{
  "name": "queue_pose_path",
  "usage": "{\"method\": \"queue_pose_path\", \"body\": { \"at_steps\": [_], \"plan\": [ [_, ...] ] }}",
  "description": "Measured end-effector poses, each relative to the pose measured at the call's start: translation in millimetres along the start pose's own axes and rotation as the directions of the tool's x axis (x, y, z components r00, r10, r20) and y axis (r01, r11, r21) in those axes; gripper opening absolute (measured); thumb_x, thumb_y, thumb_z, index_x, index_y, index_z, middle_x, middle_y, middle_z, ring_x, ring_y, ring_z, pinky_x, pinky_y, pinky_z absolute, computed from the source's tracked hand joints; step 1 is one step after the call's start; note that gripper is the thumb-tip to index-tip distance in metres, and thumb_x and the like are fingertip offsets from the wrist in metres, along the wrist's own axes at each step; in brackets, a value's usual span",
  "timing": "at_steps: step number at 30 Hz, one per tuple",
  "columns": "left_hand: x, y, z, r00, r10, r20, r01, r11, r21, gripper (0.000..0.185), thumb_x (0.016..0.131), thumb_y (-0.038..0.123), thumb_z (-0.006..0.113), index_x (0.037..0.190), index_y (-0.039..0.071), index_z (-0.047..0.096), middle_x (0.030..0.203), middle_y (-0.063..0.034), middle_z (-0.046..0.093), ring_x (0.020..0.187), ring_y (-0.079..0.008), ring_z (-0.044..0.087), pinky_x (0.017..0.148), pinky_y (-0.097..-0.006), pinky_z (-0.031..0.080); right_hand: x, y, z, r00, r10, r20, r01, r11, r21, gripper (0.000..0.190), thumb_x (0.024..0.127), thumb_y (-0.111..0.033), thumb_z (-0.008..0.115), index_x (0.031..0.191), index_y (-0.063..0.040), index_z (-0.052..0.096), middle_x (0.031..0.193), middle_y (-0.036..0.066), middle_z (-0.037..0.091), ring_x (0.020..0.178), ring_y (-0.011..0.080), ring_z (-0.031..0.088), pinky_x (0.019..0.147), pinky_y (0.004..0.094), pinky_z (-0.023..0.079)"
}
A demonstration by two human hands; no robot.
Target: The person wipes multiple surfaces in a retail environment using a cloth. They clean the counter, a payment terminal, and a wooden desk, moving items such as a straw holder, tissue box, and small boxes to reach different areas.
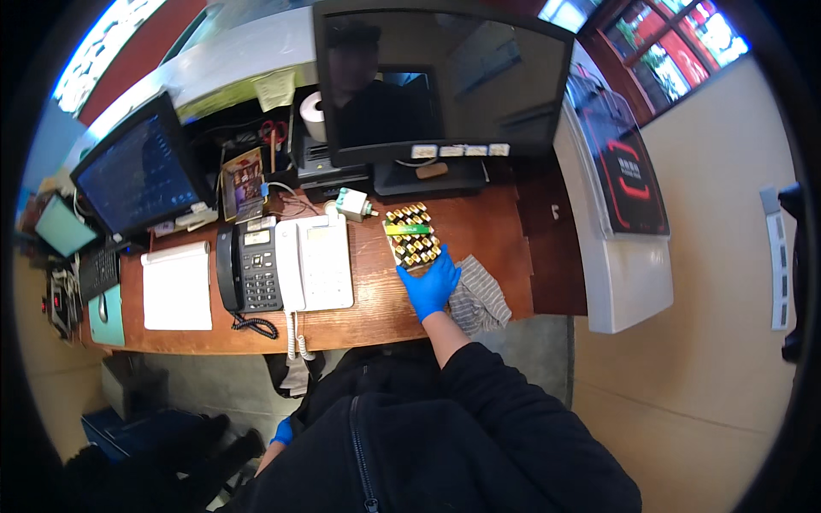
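My right hand (431,285), in a blue glove, grips the near edge of a small block of patterned packs (410,248) with a green band across it. The block lies on the brown wooden desk (375,320). A grey striped cloth (478,292) lies just right of the hand, partly over the desk's front edge. My left hand (283,431), also blue-gloved, hangs low beside my body, below the desk; its fingers are mostly hidden by my jacket.
A white telephone (327,263) and a black telephone (260,272) stand left of the packs, beside a paper pad (176,288). A large monitor (442,83) rises behind. A second monitor (138,170) and a mouse (103,308) are farther left. A white cabinet (632,282) borders the right.
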State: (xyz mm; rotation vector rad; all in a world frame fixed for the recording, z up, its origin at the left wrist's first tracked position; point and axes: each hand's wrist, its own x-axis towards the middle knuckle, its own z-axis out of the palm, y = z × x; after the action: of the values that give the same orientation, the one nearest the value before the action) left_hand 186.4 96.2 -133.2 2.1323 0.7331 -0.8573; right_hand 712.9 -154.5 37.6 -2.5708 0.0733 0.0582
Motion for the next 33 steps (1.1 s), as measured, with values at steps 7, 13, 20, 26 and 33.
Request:
{"method": "queue_pose_path", "body": {
  "at_steps": [7, 13, 20, 26, 33],
  "plan": [
    [-1, 27, -62, 0.99, -0.121, -0.069, 0.077, 0.886, -0.457, 0.023, 0.091, 0.014, 0.057, 0.107, 0.001, 0.068, 0.102, -0.0126, 0.071, 0.094, -0.0226, 0.066, 0.085, -0.0335, 0.05, 8, 13, -7, 0.996, -0.088, -0.031, 0.09, 0.992, 0.084, 0.115, 0.069, -0.046, 0.078, 0.148, 0.006, 0.014, 0.143, 0.022, 0.039, 0.133, 0.0352, 0.036, 0.115, 0.055, 0.009],
    [23, 60, -81, 0.986, -0.139, 0.089, 0.161, 0.684, -0.711, 0.026, 0.092, 0.014, 0.054, 0.11, 0.001, 0.069, 0.103, -0.011, 0.069, 0.092, -0.0205, 0.064, 0.085, -0.0347, 0.05, 18, 18, -19, 0.986, -0.162, 0.049, 0.165, 0.984, -0.068, 0.112, 0.068, -0.049, 0.077, 0.145, 0.009, 0.02, 0.145, 0.025, 0.036, 0.138, 0.0347, 0.03, 0.116, 0.0551, 0.004],
    [61, 33, -82, 0.981, -0.164, 0.104, 0.193, 0.762, -0.618, 0.029, 0.094, 0.011, 0.048, 0.112, 0.0, 0.067, 0.104, -0.0131, 0.068, 0.093, -0.023, 0.063, 0.087, -0.0376, 0.051, 34, 47, -48, 0.99, -0.136, 0.033, 0.14, 0.975, -0.175, 0.107, 0.069, -0.05, 0.076, 0.143, 0.01, 0.026, 0.143, 0.026, 0.039, 0.136, 0.0348, 0.034, 0.117, 0.0546, 0.003],
    [58, 45, -90, 0.972, -0.158, 0.172, 0.232, 0.74, -0.631, 0.03, 0.093, 0.014, 0.05, 0.112, -0.001, 0.067, 0.105, -0.013, 0.068, 0.092, -0.0236, 0.063, 0.088, -0.0361, 0.05, 51, 83, -71, 0.986, 0.079, -0.15, -0.09, 0.993, -0.072, 0.107, 0.066, -0.05, 0.077, 0.139, 0.012, 0.03, 0.128, 0.025, 0.053, 0.115, 0.0348, 0.053, 0.11, 0.0511, 0.023],
    [68, 47, -64, 0.934, -0.214, 0.287, 0.353, 0.406, -0.843, 0.033, 0.093, 0.022, 0.051, 0.115, 0.0, 0.065, 0.105, -0.0126, 0.068, 0.089, -0.0249, 0.064, 0.087, -0.0366, 0.05, 95, 90, -67, 0.909, 0.308, -0.281, -0.354, 0.926, -0.129, 0.11, 0.066, -0.053, 0.077, 0.141, 0.011, 0.028, 0.12, 0.022, 0.058, 0.105, 0.0322, 0.058, 0.089, 0.0474, 0.04]
  ]
}}
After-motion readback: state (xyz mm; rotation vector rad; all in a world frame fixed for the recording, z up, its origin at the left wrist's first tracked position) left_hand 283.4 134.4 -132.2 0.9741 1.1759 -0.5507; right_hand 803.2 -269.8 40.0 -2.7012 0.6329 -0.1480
